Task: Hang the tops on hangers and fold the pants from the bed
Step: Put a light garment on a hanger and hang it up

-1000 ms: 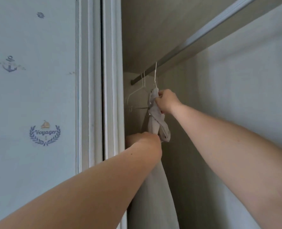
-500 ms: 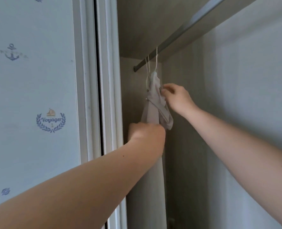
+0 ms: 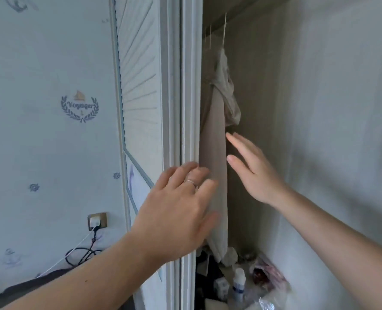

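diffuse, cool light falls evenly and brightly on the wallpaper. the wardrobe interior is dimmer, darkest in the corner behind the hanging garment. the left hand shows motion blur at its fingertips. wide-angle distortion stretches both forearms toward the lower edge. fine detail is soft overall.

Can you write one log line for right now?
stage: hanging tops | top: hangs from hanger | left hand: open, at top | right hand: open, beside top

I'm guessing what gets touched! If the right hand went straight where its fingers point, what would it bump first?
Probably the beige top, just past the fingertips of the right hand; depth is unclear.
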